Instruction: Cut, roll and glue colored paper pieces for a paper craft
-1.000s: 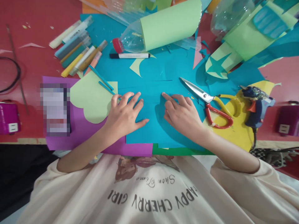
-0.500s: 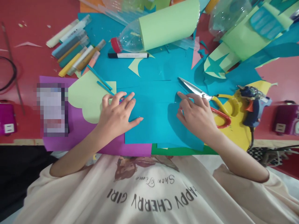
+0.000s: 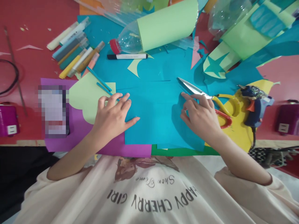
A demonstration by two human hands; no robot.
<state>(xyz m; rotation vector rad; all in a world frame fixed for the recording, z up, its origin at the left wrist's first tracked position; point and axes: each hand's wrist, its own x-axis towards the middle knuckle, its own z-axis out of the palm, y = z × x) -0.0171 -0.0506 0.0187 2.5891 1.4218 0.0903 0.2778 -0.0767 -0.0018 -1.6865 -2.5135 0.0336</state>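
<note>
A blue sheet of paper (image 3: 154,121) lies flat in front of me. Over its left edge, my left hand (image 3: 111,114) is open with fingers spread and nothing in it. Beneath and beside that hand are a light green paper cut with rounded lobes (image 3: 81,93) and thin blue strips (image 3: 99,79). On the sheet's right side my right hand (image 3: 201,114) rests palm down, index finger stretched out, the others loosely bent, holding nothing visible. Scissors (image 3: 192,87) with yellow and red handles lie right beside it, partly hidden by the hand.
Several markers (image 3: 76,51) lie at the upper left, above a phone (image 3: 53,112) on purple paper (image 3: 77,141). At the back lies a plastic bottle (image 3: 129,39) wrapped in green paper, with a black-and-white marker (image 3: 127,56) before it. A glue gun (image 3: 255,109) rests on yellow paper (image 3: 240,133).
My hands have moved slightly apart, the left one leftward and the right one rightward. The papers and tools lie as before, apart from a small shift of the view.
</note>
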